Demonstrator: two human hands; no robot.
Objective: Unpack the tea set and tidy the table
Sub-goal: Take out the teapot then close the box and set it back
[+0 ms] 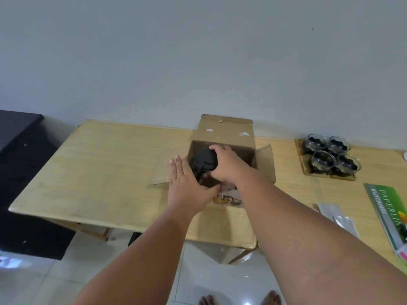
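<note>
Cardboard is steadied at nine o'clock by the left hand [185,183], fingers straight and flat against the box [224,130]. Just beyond, the right hand [226,164] curls round the lid of the black teapot [203,160], which stands upright inside the box, so the way out looks straight up.

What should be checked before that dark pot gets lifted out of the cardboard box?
1. Grip: right hand curls over the dark pot with a round black lid: ok.
2. Steadying: left hand lies flat against the brown cardboard box: ok.
3. Exit path: the box's top flaps are folded open: ok.
4. Landing spot: pale wooden table shows open wood left of the box: ok.
5. Lid fixed to the pot: cannot tell.
6. Clearance: four clear glass cups stand well right of the box: ok.
</note>
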